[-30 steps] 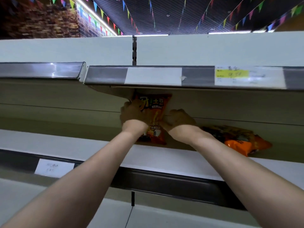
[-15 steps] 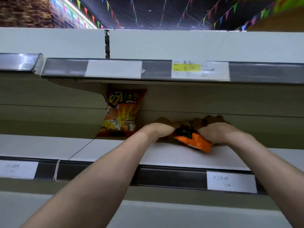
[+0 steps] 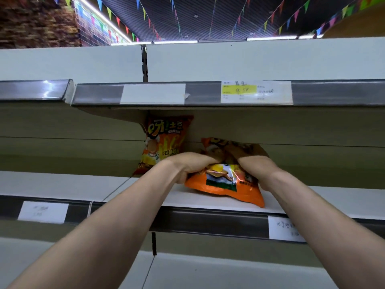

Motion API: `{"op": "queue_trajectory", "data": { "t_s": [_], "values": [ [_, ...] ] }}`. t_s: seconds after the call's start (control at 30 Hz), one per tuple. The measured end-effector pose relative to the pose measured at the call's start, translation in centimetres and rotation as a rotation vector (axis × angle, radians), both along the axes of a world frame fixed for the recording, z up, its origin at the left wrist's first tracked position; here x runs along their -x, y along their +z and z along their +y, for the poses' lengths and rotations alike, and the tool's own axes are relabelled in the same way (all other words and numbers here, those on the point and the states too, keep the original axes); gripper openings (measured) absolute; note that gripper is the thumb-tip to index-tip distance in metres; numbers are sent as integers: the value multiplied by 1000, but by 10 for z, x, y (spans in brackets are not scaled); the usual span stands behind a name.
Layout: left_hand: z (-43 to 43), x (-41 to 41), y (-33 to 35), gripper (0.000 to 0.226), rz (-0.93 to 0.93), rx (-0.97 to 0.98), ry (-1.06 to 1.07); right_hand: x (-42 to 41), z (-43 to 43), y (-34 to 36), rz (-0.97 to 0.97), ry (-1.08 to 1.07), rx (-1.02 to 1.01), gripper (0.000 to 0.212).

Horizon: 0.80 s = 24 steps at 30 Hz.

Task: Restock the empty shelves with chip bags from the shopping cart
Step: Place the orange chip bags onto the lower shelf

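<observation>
**Orange chip bag (image 3: 225,185) gripped at the shelf (image 3: 62,184)**

At frame centre I see my left hand (image 3: 192,165) and right hand (image 3: 257,168) clutching the orange chip bag from either side. Just left of it, a second bag (image 3: 164,140) stands upright against the back panel. A yellow price tag (image 3: 256,91) sits upper right.

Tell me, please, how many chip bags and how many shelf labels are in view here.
Chip bags: 2
Shelf labels: 4
Total: 6
</observation>
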<state>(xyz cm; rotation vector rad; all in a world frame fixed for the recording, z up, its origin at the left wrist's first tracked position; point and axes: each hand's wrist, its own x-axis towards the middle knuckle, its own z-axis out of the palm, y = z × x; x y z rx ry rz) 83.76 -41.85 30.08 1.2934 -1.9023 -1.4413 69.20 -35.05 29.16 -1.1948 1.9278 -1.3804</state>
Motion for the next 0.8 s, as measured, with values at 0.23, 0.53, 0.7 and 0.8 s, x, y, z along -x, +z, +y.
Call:
{"op": "queue_trajectory", "data": {
  "t_s": [0.23,0.53,0.7,0.8],
  "values": [
    [6,-29,-2,40,214,-79,-28,-6,-3,5,-502,127,267,38],
    [4,-48,-2,30,325,101,204,-42,-4,9,-400,289,7,30],
    [-7,-71,8,83,248,230,267,-66,-14,10,-254,240,-30,23],
    [-14,-87,11,84,185,375,352,-92,-23,13,-267,263,-43,28]
  ]
}}
